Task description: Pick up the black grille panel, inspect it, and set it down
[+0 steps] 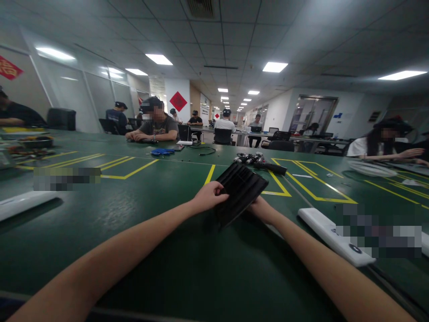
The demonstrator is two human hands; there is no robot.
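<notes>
A black, flat rectangular panel with ridges (241, 188) is held tilted above the green table, in the middle of the view. My left hand (210, 197) is closed at its left edge, thumb and finger against the ridged face. From below, my right hand (261, 210) supports the lower right edge; its fingers are mostly hidden behind the panel. Just beyond the panel, a dark cluster of metal parts with a black handle (273, 168) lies on the table.
White power strips lie at right (330, 228) and left (27, 203). Yellow tape lines (142, 170) mark the green table (161, 268). Farther back are a blue item (162, 152) and a thin cable (208, 151). People sit across the table and at the right.
</notes>
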